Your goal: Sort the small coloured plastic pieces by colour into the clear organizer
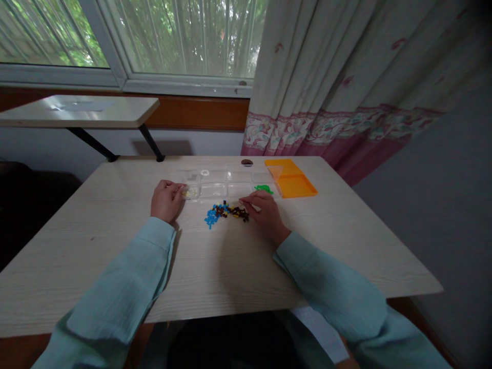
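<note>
A heap of small blue, dark brown and yellow pieces (225,210) lies on the table in front of a clear plastic compartment box (213,190). My left hand (167,200) is at the box's front left corner, fingertips pinched together over a compartment with pale yellow pieces (189,192); what they hold, if anything, is too small to make out. At the right end of the heap is my right hand (264,210), thumb and forefinger closed near the dark pieces. Whether a piece sits between them cannot be seen. Green pieces (264,189) fill the front right compartment.
An orange tray or lid (295,179) rests to the right of the box. Behind the box is a round dark spot (247,162) on the table (184,277). A raised shelf (103,110) stands at the back left; a curtain (307,102) hangs behind the table.
</note>
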A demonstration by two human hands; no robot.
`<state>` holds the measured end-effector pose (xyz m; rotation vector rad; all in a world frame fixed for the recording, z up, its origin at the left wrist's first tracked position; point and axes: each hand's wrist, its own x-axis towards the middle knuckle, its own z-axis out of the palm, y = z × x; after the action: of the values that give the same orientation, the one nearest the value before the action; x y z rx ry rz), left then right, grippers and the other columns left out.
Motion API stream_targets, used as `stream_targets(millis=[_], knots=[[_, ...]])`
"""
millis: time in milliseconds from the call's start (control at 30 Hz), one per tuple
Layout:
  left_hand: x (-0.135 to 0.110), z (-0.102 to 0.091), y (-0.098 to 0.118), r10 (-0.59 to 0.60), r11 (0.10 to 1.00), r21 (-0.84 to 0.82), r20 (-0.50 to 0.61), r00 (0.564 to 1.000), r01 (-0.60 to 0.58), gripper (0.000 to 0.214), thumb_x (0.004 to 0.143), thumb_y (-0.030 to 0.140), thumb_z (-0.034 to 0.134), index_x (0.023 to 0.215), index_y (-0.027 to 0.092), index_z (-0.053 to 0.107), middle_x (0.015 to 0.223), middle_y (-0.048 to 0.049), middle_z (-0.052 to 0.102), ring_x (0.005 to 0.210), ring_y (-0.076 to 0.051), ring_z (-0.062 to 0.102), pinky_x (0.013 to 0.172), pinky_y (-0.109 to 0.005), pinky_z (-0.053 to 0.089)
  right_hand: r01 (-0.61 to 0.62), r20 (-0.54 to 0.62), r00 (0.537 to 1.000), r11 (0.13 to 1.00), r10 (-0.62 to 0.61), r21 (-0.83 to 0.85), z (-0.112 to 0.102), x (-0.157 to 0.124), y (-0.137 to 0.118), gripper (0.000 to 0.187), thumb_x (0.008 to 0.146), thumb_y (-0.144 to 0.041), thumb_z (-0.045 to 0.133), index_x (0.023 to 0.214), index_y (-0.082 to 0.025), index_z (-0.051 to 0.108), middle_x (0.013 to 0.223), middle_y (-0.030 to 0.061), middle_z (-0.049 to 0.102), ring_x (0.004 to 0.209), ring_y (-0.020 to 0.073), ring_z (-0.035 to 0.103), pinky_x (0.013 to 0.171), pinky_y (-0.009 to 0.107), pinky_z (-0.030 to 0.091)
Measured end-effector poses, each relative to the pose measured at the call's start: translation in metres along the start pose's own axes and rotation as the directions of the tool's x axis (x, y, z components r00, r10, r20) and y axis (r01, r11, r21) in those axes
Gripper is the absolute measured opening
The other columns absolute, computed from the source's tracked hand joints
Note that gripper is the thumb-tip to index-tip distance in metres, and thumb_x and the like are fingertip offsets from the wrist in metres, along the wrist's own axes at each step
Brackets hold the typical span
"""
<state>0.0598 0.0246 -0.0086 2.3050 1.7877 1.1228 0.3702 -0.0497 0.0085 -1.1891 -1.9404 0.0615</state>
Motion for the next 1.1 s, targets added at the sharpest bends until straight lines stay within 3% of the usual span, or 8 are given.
stream_targets(millis=[233,533,700,833,1000,1100], knots=[[0.0,0.0,0.001,-0.005,1.0,-0.005,0.025,1.0,0.005,0.031,0.086,0.03,0.048,0.108,0.021,0.069,0.095,-0.0066,0.052,0.087,-0.02,0.053,0.083,-0.035,0.046,-0.03,0.054,0.998,0.998,0.033,-0.058,0.002,0.0,0.009,0.017,0.088,-0.026,0.057,0.092,-0.019,0.072,0.081,0.0056,0.066,0.081,0.019,0.057,0.075,0.034,0.042],[-0.003,0.002,0.002,-0.002,1.0,-0.003,0.037,0.999,0.002,0.032,0.086,0.028,0.048,0.11,0.021,0.068,0.096,-0.0071,0.051,0.086,-0.021,0.053,0.081,-0.035,0.046,0.053,0.164,0.986,0.993,-0.035,-0.106,0.005,-0.003,0.007,0.015,0.086,-0.024,0.06,0.093,-0.021,0.072,0.087,0.0057,0.066,0.086,0.0196,0.055,0.083,0.037,0.039],[-0.003,-0.004,0.008,0.017,0.997,0.07,-0.041,0.999,-0.015,0.03,0.086,0.03,0.049,0.107,0.021,0.068,0.098,-0.0087,0.048,0.097,-0.025,0.049,0.089,-0.041,0.041,0.072,0.188,0.981,0.989,-0.046,-0.133,0.006,-0.003,0.006,0.015,0.086,-0.024,0.059,0.093,-0.021,0.073,0.088,0.0062,0.066,0.086,0.0201,0.054,0.083,0.037,0.039],[-0.005,-0.009,0.028,0.121,0.991,0.057,-0.059,0.991,-0.118,0.027,0.086,0.028,0.051,0.106,0.023,0.068,0.098,-0.0082,0.047,0.098,-0.025,0.047,0.089,-0.042,0.039,0.064,0.189,0.981,0.989,-0.038,-0.134,0.007,-0.002,0.005,0.015,0.085,-0.022,0.06,0.093,-0.02,0.073,0.089,0.0065,0.066,0.087,0.0204,0.054,0.083,0.037,0.039],[-0.012,0.001,0.058,0.374,0.927,-0.055,0.102,0.922,-0.37,0.025,0.088,0.024,0.049,0.104,0.025,0.069,0.098,-0.0081,0.052,0.093,-0.023,0.046,0.084,-0.038,0.039,0.056,0.208,0.978,0.991,-0.03,-0.122,0.008,-0.002,0.003,0.016,0.085,-0.02,0.06,0.095,-0.02,0.072,0.088,0.0065,0.066,0.086,0.0195,0.054,0.082,0.036,0.038],[-0.013,0.01,0.069,0.422,0.907,-0.056,0.17,0.891,-0.418,0.023,0.088,0.026,0.051,0.103,0.024,0.068,0.099,-0.0084,0.053,0.092,-0.023,0.046,0.082,-0.039,0.039,0.055,0.212,0.977,0.99,-0.027,-0.128,0.009,-0.002,0.001,0.016,0.085,-0.019,0.059,0.095,-0.02,0.072,0.09,0.0068,0.066,0.087,0.0193,0.054,0.083,0.036,0.038]])
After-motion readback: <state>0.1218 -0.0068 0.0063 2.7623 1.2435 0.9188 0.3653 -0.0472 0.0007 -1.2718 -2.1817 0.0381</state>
